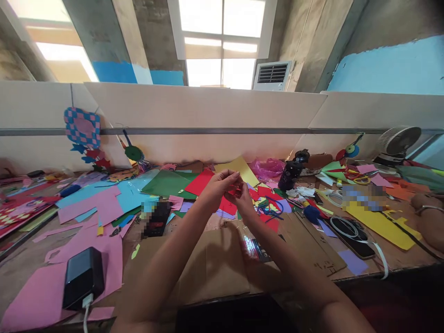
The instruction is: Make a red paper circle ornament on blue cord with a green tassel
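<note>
My left hand (219,182) and my right hand (243,196) meet above the middle of the desk, fingers pinched together. Between them shows a small red scrap of paper (235,188), too small to make out well. Below the hands lie red paper sheets (201,181), a yellow sheet (243,169) and a tangle of blue cord (268,209). A flat brown cardboard sheet (211,266) lies under my forearms.
Pink paper (104,206), light blue and green sheets (166,184) cover the left of the desk. A black power bank (83,277) with a white cable sits front left. A black bottle (290,172), a phone (350,236), a small fan (397,143) and another person's arm (426,217) are on the right.
</note>
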`<control>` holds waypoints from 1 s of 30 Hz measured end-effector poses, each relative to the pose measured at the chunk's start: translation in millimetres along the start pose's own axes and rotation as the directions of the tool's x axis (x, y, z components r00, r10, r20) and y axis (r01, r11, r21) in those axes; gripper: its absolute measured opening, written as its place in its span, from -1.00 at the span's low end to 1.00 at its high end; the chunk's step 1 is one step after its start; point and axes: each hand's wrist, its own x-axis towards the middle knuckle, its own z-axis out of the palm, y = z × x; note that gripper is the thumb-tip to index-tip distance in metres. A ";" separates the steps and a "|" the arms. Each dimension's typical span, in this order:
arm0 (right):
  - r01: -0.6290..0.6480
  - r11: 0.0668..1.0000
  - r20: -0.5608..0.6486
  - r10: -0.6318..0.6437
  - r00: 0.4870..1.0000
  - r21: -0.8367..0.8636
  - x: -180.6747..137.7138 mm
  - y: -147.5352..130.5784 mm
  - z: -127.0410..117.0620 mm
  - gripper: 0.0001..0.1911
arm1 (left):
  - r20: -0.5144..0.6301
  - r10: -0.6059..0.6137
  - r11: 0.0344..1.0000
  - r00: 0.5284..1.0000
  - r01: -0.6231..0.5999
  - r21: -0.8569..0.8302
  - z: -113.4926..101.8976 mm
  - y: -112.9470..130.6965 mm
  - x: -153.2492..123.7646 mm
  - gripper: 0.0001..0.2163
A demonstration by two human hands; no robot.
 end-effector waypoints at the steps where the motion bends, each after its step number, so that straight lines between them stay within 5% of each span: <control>1: 0.014 1.000 0.016 -0.014 1.000 0.002 1.8 0.3 1.2 -0.24 | 0.004 0.002 1.000 1.000 -0.001 -0.014 -2.6 -0.7 0.5 -0.67; 9: -0.131 0.991 0.172 0.136 0.976 -0.041 5.0 -2.5 -3.0 -0.69 | -0.035 0.043 0.994 0.998 -0.039 0.106 -31.1 5.4 6.8 -0.67; 17: -0.362 0.927 0.255 0.376 0.891 -0.103 5.0 -7.8 -14.6 -0.54 | -0.061 0.080 0.931 0.995 -0.052 0.362 -51.8 10.0 10.0 -0.66; 30: -0.396 0.912 0.323 0.407 0.854 -0.101 5.2 -1.6 -25.5 -0.57 | -0.041 0.090 0.904 0.995 -0.064 0.423 -53.0 -5.8 23.7 -0.70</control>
